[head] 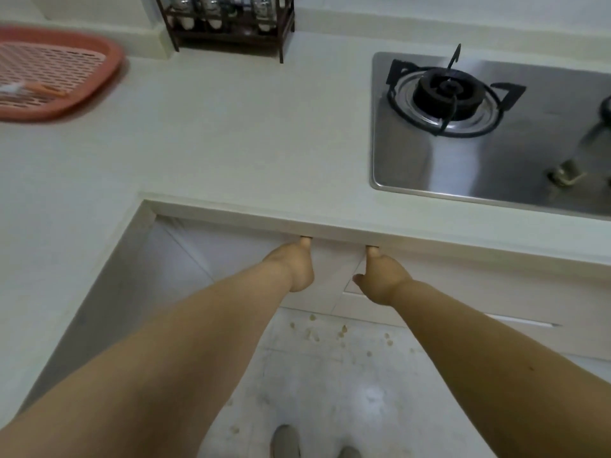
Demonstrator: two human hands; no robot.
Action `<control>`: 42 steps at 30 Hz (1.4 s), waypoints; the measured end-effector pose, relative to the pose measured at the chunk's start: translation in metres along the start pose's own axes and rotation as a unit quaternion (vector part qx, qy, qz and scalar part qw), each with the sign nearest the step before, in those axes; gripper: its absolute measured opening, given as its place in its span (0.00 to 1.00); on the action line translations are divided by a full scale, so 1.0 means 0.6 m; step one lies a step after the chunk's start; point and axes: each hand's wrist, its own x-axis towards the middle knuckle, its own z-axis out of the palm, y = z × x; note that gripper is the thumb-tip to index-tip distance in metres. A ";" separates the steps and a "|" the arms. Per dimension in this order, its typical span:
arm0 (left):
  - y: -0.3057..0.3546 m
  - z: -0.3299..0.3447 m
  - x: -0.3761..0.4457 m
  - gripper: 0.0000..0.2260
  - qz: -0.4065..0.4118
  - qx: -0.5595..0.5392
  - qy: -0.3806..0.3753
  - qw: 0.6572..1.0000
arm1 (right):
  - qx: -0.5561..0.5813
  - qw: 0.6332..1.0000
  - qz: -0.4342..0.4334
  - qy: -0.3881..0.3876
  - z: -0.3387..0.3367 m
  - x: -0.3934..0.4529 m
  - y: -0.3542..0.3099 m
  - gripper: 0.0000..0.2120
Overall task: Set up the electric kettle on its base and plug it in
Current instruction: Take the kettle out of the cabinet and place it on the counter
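No kettle, base or plug shows in the head view. Both my arms reach down to the white cabinet doors under the countertop's front edge. My left hand (294, 266) grips the top edge of the left cabinet door (238, 259). My right hand (383, 279) grips the top of the right cabinet door (463, 285). The fingertips of both hands are hidden behind the doors, under the counter lip. Both doors look slightly ajar where they meet.
The white L-shaped countertop (231, 143) carries a steel gas stove (429, 166) at right, a pink slotted tray (110, 66) at far left and a dark spice rack (281, 38) at the back. Crumbs lie on the tiled floor (330, 375) by my shoes (284, 441).
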 end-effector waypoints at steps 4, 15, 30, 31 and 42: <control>-0.005 0.008 -0.011 0.37 0.007 -0.043 -0.001 0.999 | -0.002 1.000 0.007 0.012 0.005 -0.010 -0.001 0.32; -0.072 0.078 -0.155 0.23 -0.003 -0.080 0.089 0.993 | -0.114 0.970 -0.098 -0.193 0.058 -0.102 -0.041 0.30; -0.221 0.147 -0.306 0.22 -0.206 -0.149 0.221 0.942 | -0.086 0.910 -0.258 -0.312 0.215 -0.193 -0.230 0.41; -0.229 0.145 -0.309 0.21 -0.216 -0.124 0.223 0.942 | -0.086 0.910 -0.261 -0.310 0.219 -0.194 -0.238 0.41; -0.285 0.138 -0.321 0.28 -0.251 0.040 0.177 0.951 | -0.101 0.934 -0.230 -0.255 0.220 -0.176 -0.268 0.36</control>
